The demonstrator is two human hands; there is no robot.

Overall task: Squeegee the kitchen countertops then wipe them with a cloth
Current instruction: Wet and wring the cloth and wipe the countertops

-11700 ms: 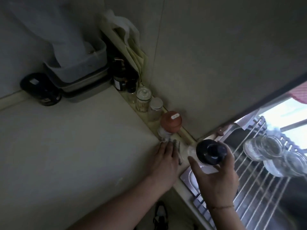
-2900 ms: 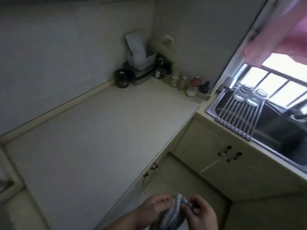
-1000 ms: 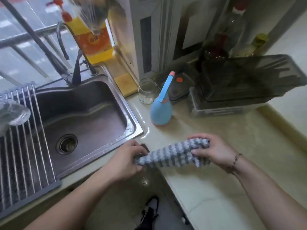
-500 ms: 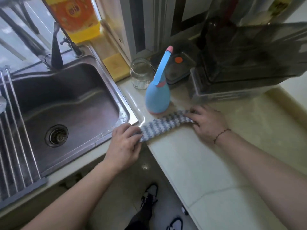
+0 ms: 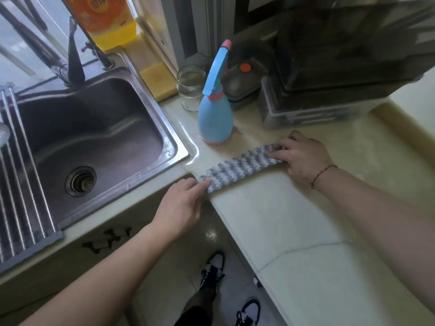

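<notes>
A grey-and-white striped cloth lies folded into a long strip on the cream countertop, at the inner corner beside the sink. My left hand pinches its near end at the counter's edge. My right hand holds its far end down on the counter, fingers curled over the fabric. A blue spray bottle with a pink collar stands just behind the cloth. No squeegee is in view.
A steel sink with a tap lies to the left, a roll-up rack over its left side. A glass jar, yellow sponge, lidded container and dark dish rack crowd the back.
I have turned from the far counter to the sink corner. The cloth, held in the air a second ago, now lies stretched on the countertop between both hands.
</notes>
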